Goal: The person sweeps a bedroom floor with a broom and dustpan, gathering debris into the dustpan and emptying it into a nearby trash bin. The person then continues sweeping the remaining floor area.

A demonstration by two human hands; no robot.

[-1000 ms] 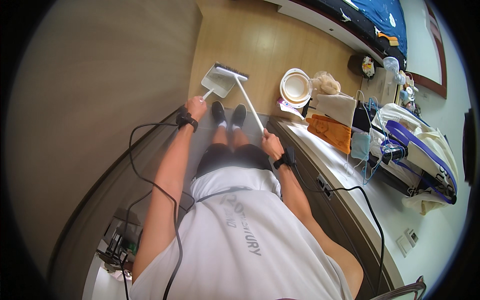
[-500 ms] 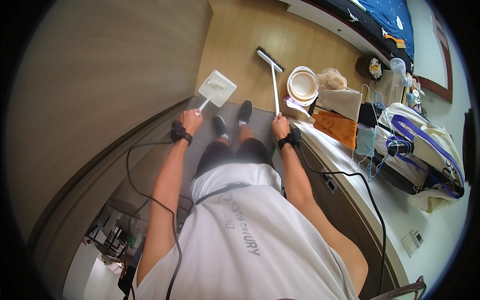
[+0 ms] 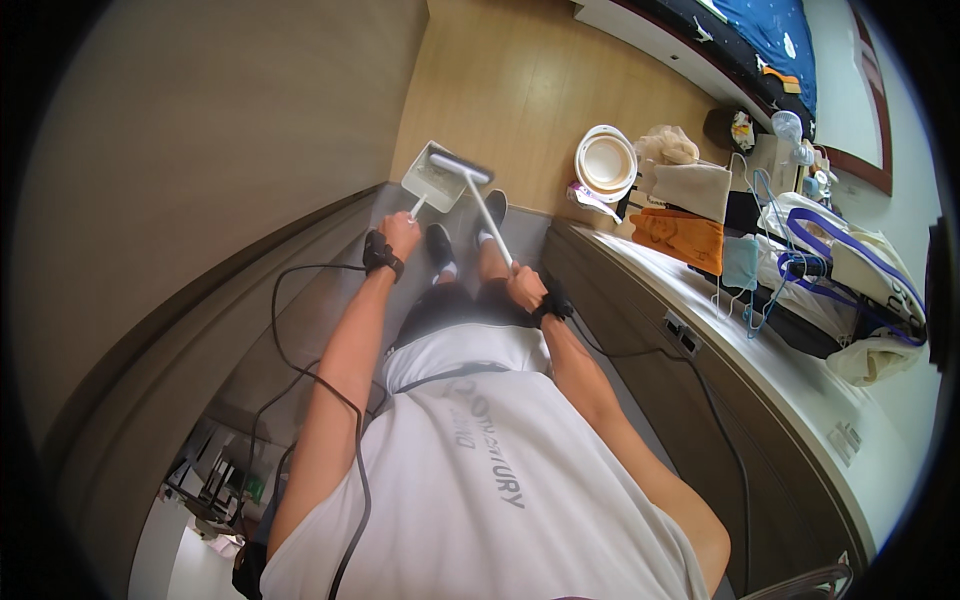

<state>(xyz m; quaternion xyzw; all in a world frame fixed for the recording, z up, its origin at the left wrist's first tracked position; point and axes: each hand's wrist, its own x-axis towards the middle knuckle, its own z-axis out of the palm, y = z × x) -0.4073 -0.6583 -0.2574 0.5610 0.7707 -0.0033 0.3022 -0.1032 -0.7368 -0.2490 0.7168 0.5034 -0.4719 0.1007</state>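
Fingers closed, left hand [image 3: 402, 234] gripping dustpan [image 3: 432, 176], right hand [image 3: 524, 287] broom [image 3: 483, 205]

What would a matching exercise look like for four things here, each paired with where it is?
Things:
1. dustpan
2. broom
3. round basin
4. orange cloth

Places:
A. on the wooden floor, beside the end of the counter
B. in the left hand, by its short handle
C. draped over the near end of the counter
D. in the right hand, head resting at the dustpan

Pairs: 1-B, 2-D, 3-A, 4-C
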